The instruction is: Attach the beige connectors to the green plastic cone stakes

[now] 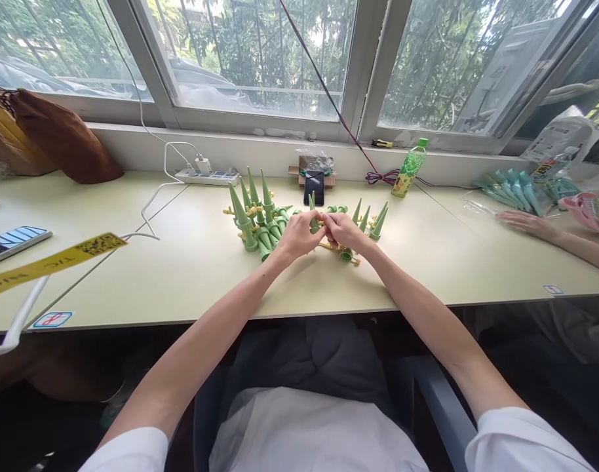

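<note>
My left hand [299, 236] and my right hand [343, 231] meet over the middle of the pale table [181, 275], fingers closed together round one green cone-shaped spike [313, 219] with a small yellow fitting. Left of my hands lies a pile of green spikes [255, 216], several pointing upward. More green spikes [373, 223] and loose yellow pieces [351, 255] sit just right of my right hand.
A black phone [314, 187] leans behind the spikes, beside a white power strip [208, 176] and a green bottle [408, 168]. A brown bag [58, 134] sits far left, another phone [12, 242] near a yellow tag. Another person's hand [525, 223] rests at right by teal spikes [513, 187].
</note>
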A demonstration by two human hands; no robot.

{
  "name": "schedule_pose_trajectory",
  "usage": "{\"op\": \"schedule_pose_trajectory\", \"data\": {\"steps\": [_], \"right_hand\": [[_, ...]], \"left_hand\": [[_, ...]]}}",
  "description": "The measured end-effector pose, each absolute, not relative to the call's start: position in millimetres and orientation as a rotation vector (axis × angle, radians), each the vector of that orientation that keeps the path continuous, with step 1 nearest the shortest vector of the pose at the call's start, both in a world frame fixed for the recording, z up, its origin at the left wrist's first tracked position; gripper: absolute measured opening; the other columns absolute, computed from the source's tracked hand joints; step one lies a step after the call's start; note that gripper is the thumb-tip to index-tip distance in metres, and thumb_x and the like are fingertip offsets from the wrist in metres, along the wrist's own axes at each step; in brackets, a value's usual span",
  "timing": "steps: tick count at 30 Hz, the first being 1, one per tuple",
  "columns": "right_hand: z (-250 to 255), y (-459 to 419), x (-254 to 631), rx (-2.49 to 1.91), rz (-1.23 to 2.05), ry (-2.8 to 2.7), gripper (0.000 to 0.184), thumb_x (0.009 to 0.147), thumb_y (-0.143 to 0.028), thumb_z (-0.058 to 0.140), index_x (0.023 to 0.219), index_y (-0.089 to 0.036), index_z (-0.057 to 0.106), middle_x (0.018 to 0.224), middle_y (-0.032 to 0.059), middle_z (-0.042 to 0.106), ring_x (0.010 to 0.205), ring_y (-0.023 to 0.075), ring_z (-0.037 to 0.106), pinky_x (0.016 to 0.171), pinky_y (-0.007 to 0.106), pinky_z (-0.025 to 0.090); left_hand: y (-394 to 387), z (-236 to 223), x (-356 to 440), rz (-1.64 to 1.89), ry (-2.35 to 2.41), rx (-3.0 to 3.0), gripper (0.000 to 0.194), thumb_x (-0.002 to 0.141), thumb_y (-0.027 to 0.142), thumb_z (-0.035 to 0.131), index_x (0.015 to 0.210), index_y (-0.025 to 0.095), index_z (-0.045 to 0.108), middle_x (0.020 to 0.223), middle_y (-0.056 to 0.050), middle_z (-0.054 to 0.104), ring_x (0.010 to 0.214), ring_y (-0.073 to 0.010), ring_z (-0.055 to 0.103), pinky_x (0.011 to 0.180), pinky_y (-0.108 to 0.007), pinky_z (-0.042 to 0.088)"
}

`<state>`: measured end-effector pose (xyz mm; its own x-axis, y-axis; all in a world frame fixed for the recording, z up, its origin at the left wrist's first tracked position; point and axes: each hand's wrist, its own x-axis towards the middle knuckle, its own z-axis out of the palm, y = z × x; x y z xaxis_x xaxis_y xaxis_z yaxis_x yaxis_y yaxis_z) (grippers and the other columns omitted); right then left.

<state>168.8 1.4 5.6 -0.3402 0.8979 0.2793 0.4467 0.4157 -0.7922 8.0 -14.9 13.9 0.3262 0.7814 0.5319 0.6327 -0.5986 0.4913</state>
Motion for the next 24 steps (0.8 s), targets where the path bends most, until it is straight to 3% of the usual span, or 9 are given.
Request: {"op": "schedule_pose_trajectory", "data": {"steps": [6, 16, 24], "right_hand": [[10.6, -3.2, 168.4, -1.194, 0.727, -1.945, 0.051, 0.101, -0.039, 0.038, 0.055, -0.019, 0.044, 0.045, 0.0002, 0.052, 0.044, 0.0104, 0.049, 0.048, 0.022, 0.039], [7.4, 0.8, 169.6, -1.183, 0.723, -1.921, 0.057, 0.099, -0.054, 0.037, 0.054, -0.02, 0.044, 0.04, -0.0009, 0.047, 0.041, 0.0117, 0.049, 0.046, 0.023, 0.039], [10.0, -1.2, 169.3, -1.125, 0.828, -1.837, 0.06, 0.095, -0.062, 0.038, 0.051, -0.021, 0.041, 0.039, -0.0012, 0.044, 0.035, 0.0099, 0.043, 0.04, 0.024, 0.035]], "left_hand": [[-15.5, 14.4, 8.7, 1.159, 1.254, 2.362, 0.026, 0.081, 0.034, 0.061, 0.098, 0.016, 0.07, 0.073, -0.002, 0.068, 0.06, -0.0132, 0.057, 0.067, -0.026, 0.045], [-18.5, 16.3, 8.9, 1.113, 1.241, 2.36, 0.032, 0.081, 0.038, 0.062, 0.103, 0.016, 0.071, 0.065, -0.002, 0.067, 0.069, -0.018, 0.065, 0.071, -0.027, 0.048], [-21.9, 18.6, 10.0, 1.129, 1.213, 2.344, 0.036, 0.082, 0.038, 0.062, 0.108, 0.015, 0.071, 0.062, -0.002, 0.067, 0.063, -0.017, 0.064, 0.069, -0.027, 0.048]]}}
